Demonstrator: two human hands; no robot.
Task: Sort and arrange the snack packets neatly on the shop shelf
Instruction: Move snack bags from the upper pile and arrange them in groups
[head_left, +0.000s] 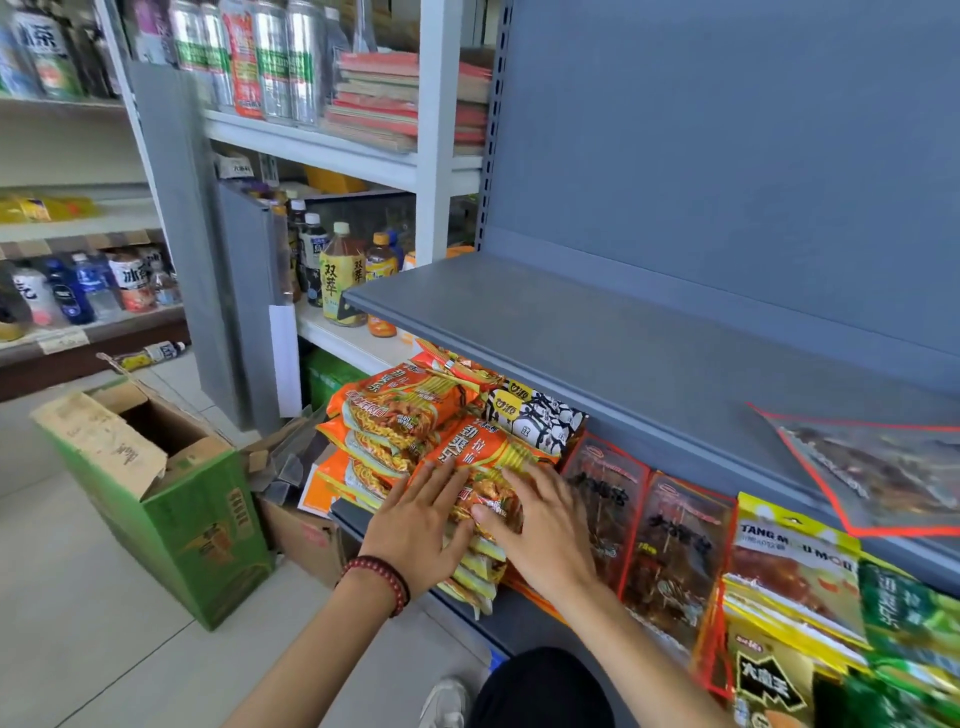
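Two stacks of orange noodle packets (400, 415) lie at the left end of the lower grey shelf (514, 618). My left hand (415, 525) and my right hand (540, 525) both rest flat, fingers spread, on the top packet of the nearer stack (478, 457). Neither hand grips it. A black-and-white packet (540, 415) lies behind that stack. To the right stand dark red snack packets (670, 551), a yellow packet (789, 566) and green packets (909, 613).
The upper grey shelf (597, 332) holds a clear red-edged packet (878, 473) at the right. An open green carton (156, 499) and a brown box (306, 540) stand on the floor at the left. Drink bottles (340, 270) fill the white shelves behind.
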